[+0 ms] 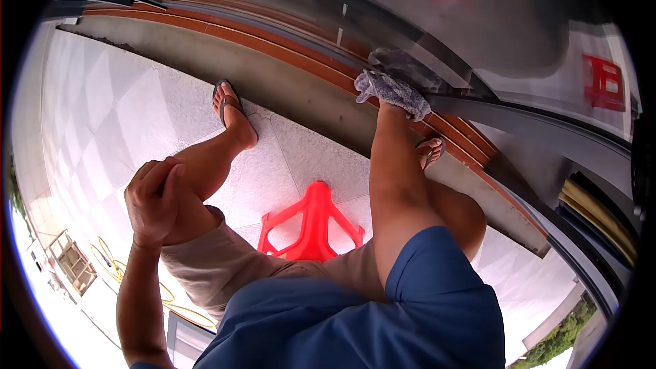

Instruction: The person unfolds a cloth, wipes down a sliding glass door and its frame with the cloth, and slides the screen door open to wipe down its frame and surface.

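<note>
My right hand (408, 106) reaches forward to the bottom of a glass sliding door and is closed on a grey-purple cloth (384, 86). Most of the fingers are hidden by the cloth, which lies against the dark door frame (471, 104) just above the reddish-brown sill (301, 61). My left hand (152, 198) rests on my left knee. Its fingers are curled in, and nothing shows in them. The glass pane (437, 34) stands in front of me and reflects the surroundings.
A red plastic stool (316, 222) is beneath me on the light tiled floor (143, 96). A concrete step (294, 89) runs along the sill. Behind on the left are a wooden chair (72, 263) and a yellow hose (109, 263). Folded items (594, 219) sit at the right.
</note>
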A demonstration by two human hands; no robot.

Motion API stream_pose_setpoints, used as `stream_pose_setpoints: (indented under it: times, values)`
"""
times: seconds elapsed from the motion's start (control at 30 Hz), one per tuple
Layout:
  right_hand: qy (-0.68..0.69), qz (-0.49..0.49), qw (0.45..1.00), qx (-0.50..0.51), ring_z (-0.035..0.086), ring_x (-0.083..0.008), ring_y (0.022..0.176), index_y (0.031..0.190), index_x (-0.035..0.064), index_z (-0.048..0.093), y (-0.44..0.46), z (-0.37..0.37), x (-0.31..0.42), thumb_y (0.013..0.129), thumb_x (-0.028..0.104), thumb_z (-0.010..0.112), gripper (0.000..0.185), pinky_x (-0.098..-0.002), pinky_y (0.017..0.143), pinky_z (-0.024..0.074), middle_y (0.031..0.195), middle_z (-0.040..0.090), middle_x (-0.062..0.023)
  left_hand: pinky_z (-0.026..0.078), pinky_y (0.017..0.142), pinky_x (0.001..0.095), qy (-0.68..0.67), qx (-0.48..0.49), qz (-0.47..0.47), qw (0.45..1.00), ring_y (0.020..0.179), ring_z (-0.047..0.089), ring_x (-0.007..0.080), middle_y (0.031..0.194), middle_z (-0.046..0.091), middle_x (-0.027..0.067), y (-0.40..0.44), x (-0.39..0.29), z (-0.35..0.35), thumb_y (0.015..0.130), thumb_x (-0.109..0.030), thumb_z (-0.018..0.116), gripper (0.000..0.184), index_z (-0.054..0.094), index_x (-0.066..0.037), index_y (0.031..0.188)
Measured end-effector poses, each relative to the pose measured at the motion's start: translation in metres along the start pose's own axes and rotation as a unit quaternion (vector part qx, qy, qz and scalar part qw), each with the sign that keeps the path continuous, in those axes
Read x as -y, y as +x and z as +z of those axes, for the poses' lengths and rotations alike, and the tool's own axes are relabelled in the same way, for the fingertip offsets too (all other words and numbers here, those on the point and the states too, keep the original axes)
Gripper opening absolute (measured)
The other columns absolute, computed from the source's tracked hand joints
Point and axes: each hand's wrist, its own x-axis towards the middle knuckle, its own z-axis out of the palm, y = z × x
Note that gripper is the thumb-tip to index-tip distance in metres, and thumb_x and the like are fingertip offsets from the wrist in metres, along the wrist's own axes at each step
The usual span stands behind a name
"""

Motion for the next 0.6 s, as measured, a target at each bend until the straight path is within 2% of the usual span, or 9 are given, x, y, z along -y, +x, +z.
stream_pose_setpoints:
  times: [0.23, 0.47, 0.6]
  values:
    - [0.135, -0.033, 0.990, 0.034, 0.046, -0.0277, 0.149, 0.143, 0.0183, 0.064, -0.081, -0.079, 0.032, 0.101, 0.070, 0.050, 0.068, -0.0465, 0.120, 0.0399, 0.159, 0.053, -0.0108, 0.057, 0.071, 0.0365, 0.006, 0.008, 0.033, 0.999, 0.077, 0.073, 0.0299, 0.087, 0.075, 0.0116, 0.008, -0.030, 0.005, 0.097, -0.013, 0.073, 0.011, 0.079, -0.004, 0.099]
    - [0.237, -0.050, 0.967, 0.077, 0.048, -0.0261, 0.148, 0.142, 0.0192, 0.064, -0.177, -0.157, -0.005, 0.098, 0.073, 0.052, 0.070, -0.0464, 0.119, 0.0402, 0.159, 0.053, -0.0098, 0.058, 0.076, 0.0373, 0.027, -0.007, 0.021, 0.999, 0.085, 0.076, 0.0307, 0.094, 0.078, 0.0121, -0.002, -0.015, 0.012, 0.099, -0.020, 0.073, 0.016, 0.080, -0.005, 0.101]
    - [0.276, -0.028, 0.958, 0.078, 0.049, -0.0253, 0.147, 0.142, 0.0200, 0.065, -0.194, -0.177, -0.027, 0.098, 0.073, 0.053, 0.070, -0.0467, 0.119, 0.0401, 0.159, 0.054, -0.0091, 0.058, 0.076, 0.0378, 0.023, -0.008, 0.001, 1.000, 0.084, 0.076, 0.0310, 0.093, 0.078, 0.0125, -0.011, -0.003, 0.010, 0.099, -0.021, 0.073, 0.018, 0.080, -0.005, 0.101]
